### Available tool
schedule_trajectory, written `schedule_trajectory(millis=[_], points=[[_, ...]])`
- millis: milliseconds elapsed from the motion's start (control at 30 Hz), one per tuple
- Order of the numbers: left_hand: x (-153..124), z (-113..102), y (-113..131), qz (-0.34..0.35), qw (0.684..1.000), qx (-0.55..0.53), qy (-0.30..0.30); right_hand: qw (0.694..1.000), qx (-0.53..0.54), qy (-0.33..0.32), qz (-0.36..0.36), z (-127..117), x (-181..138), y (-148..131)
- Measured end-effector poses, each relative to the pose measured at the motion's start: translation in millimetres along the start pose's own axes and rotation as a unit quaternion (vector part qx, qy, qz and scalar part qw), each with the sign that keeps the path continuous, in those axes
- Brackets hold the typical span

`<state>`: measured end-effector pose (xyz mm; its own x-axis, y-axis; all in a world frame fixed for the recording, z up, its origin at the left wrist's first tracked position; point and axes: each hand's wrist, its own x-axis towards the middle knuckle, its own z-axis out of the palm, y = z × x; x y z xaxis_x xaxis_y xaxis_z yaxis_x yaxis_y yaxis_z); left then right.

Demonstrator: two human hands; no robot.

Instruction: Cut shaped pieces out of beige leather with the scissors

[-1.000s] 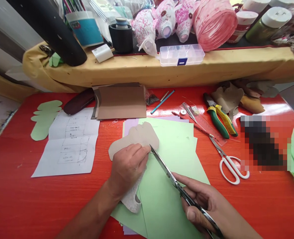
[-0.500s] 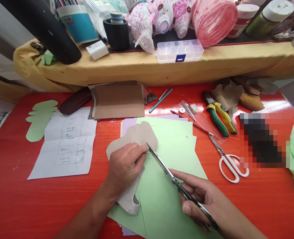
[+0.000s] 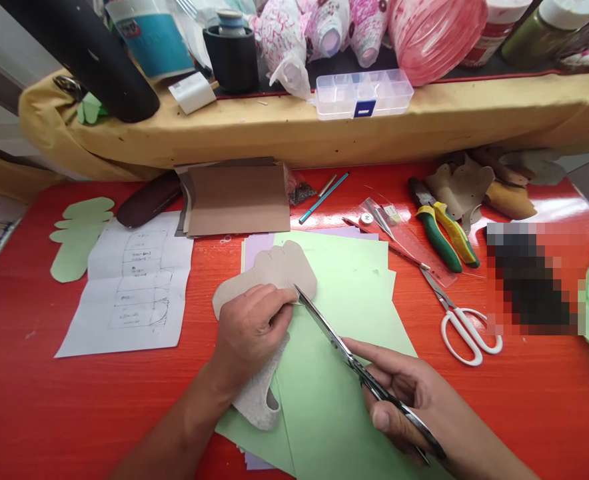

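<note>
A beige leather piece (image 3: 279, 263) with a scalloped outline lies above the green paper sheets (image 3: 342, 313), its grey fuzzy underside showing where it folds below my wrist. My left hand (image 3: 254, 323) pinches this piece near its right edge, thumb and forefinger together. In my right hand (image 3: 404, 393) is a pair of dark-handled metal scissors (image 3: 332, 340), fingers wrapped round the handles and forefinger stretched along them. The blade tips meet the leather edge beside my left fingertips. My left hand hides the middle of the piece.
White-handled scissors (image 3: 464, 327), pliers (image 3: 442, 230) and a clear ruler (image 3: 409, 247) lie to the right. A sketched paper (image 3: 129, 293), a green template (image 3: 77, 240) and brown sheets (image 3: 239, 200) sit left and behind. A cloth-covered shelf (image 3: 274, 143) with jars and a clear box (image 3: 364, 93) borders the back.
The view has shifted slightly, moving the shelf up a little in the picture. My right hand and the scissors appear slightly further right; both grips stay the same.
</note>
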<state>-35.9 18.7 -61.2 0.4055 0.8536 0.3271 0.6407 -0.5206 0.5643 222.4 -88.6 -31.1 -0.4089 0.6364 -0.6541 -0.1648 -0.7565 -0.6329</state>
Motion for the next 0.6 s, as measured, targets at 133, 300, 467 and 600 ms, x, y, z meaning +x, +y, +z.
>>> schedule_trajectory(millis=[133, 300, 467, 600], points=[[-0.3, 0.2, -0.6, 0.002, 1.0, 0.001, -0.001, 1.0, -0.005, 0.008, 0.005, 0.8, -1.0, -3.1], [0.1, -0.1, -0.4, 0.009, 1.0, 0.007, -0.004, 1.0, 0.003, 0.001, 0.005, 2.1, 1.0, -1.4], [0.6, -0.4, 0.2, 0.015, 1.0, 0.004, -0.005, 1.0, 0.004, 0.02, 0.013, 6.7, 2.8, -4.7], [0.9, -0.6, 0.8, 0.01, 1.0, -0.003, -0.005, 0.999, 0.002, 0.041, 0.011, 11.2, 2.5, -9.9]])
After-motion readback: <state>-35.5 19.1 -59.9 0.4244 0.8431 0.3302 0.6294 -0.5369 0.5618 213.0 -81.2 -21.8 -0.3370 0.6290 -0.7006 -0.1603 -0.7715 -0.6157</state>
